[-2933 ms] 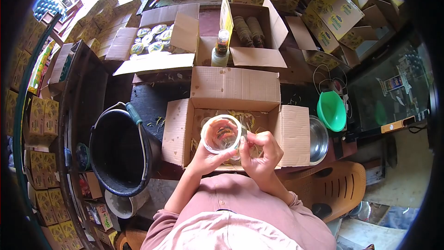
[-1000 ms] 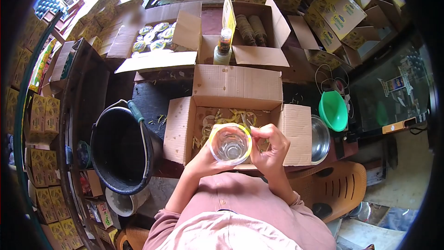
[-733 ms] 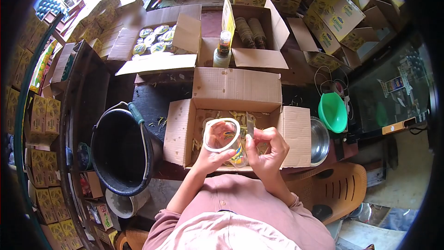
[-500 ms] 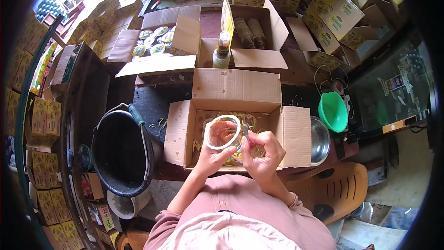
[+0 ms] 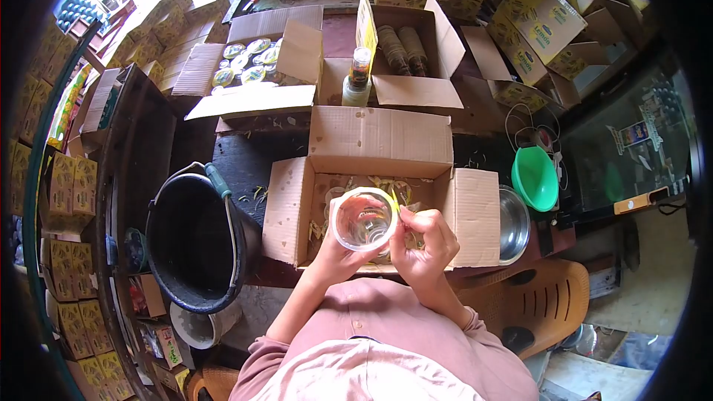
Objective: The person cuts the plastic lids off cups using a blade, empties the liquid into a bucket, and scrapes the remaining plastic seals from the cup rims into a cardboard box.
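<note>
My left hand point(image 5: 339, 258) is wrapped round a clear plastic cup point(image 5: 364, 224), its open mouth tilted up towards me. Red and yellow print shows through the cup wall. At the right side of the rim, my right hand point(image 5: 423, 241) is closed in a pinch on a thin flat strip point(image 5: 395, 199), yellow-green where it shows. Most of the strip is hidden by the fingers, and its kind is unclear. Both hands are over an open cardboard box point(image 5: 380, 137) with thin pale and yellow scraps point(image 5: 319, 223) scattered inside.
A black bucket point(image 5: 158, 245) stands left of the box. To the right are a steel bowl point(image 5: 512, 234) and a green basin point(image 5: 535, 178). Behind stand a bottle point(image 5: 357, 78), a carton of lidded cups point(image 5: 252, 59) and a carton with stacked cups point(image 5: 401, 52).
The cup has turned so its inside faces me more, and its rim has shifted slightly right. The strip in my right hand looked dark grey before and now shows yellow-green at the rim.
</note>
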`<state>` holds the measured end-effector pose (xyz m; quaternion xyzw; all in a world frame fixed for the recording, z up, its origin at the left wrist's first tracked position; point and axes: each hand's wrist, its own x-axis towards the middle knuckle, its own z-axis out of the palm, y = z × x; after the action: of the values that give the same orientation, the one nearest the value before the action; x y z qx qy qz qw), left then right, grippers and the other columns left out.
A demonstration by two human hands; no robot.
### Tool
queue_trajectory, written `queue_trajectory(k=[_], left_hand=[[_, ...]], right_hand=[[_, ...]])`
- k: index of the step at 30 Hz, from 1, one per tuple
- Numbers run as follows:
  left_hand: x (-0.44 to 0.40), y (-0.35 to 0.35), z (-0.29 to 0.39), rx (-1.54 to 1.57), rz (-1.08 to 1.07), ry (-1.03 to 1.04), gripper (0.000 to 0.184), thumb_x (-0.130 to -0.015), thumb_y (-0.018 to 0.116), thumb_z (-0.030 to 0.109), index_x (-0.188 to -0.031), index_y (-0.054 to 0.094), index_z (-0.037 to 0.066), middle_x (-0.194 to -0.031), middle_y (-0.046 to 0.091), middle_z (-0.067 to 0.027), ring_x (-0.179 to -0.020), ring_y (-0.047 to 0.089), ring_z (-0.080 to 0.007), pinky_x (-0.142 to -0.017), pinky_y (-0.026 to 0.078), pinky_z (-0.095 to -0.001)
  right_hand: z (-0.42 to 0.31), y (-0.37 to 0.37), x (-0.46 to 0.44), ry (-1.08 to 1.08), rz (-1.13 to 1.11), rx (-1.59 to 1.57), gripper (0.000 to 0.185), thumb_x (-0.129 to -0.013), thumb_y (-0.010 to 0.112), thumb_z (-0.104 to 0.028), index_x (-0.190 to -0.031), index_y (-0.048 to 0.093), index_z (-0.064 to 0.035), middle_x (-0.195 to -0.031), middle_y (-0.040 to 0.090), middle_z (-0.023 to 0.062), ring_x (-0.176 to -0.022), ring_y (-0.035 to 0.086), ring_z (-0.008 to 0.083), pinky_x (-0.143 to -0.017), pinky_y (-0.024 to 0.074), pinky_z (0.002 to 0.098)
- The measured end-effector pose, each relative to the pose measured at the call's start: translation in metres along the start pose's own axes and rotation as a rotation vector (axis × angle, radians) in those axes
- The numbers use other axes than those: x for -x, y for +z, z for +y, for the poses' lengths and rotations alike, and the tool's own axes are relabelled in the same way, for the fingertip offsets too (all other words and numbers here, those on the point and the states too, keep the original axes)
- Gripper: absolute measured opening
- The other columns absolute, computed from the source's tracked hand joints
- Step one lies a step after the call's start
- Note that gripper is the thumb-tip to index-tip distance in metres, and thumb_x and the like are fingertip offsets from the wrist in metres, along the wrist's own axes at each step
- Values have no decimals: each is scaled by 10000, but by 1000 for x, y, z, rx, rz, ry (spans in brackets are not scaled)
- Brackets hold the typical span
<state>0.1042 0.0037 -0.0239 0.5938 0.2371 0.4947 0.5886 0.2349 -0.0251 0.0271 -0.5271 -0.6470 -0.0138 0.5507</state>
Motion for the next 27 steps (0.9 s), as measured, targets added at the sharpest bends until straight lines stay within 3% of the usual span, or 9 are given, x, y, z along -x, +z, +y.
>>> queue_trajectory(k=[8, 21, 24, 27], left_hand=[[-4, -7, 3, 12, -26, 21, 693, -677, 707, 0, -1221, 283, 62, -1145, 427, -110, -1089, 465, -204, -902, 414, -349], [-2, -8, 7, -118, -108, 21, 708, -662, 722, 27, -1220, 288, 41, -1146, 444, -117, -1102, 462, -218, -933, 395, -344], [-2, -7, 5, -27, -87, -1, 717, -653, 733, 46, -1219, 292, 39, -1150, 441, -115, -1105, 460, -222, -935, 393, -346], [-2, -9, 5, -61, -86, -27, 719, -648, 741, 68, -1218, 305, 38, -1159, 433, -112, -1107, 457, -224, -940, 390, -347]], right_hand=[[6, -7, -2, 121, -48, -169, 190, -657, 645, 64, -817, 601, -28, -645, 557, 75, -538, 564, 146, -490, 448, 243], [6, -7, -4, 84, -58, -176, 191, -635, 637, 87, -779, 565, -15, -650, 551, 76, -545, 537, 146, -500, 425, 233], [10, -9, -2, 87, -75, -193, 190, -631, 636, 91, -771, 564, -16, -639, 545, 71, -541, 529, 142, -501, 422, 232], [10, -10, -1, 64, -75, -162, 221, -632, 638, 78, -822, 601, -30, -660, 563, 76, -541, 571, 152, -491, 449, 241]])
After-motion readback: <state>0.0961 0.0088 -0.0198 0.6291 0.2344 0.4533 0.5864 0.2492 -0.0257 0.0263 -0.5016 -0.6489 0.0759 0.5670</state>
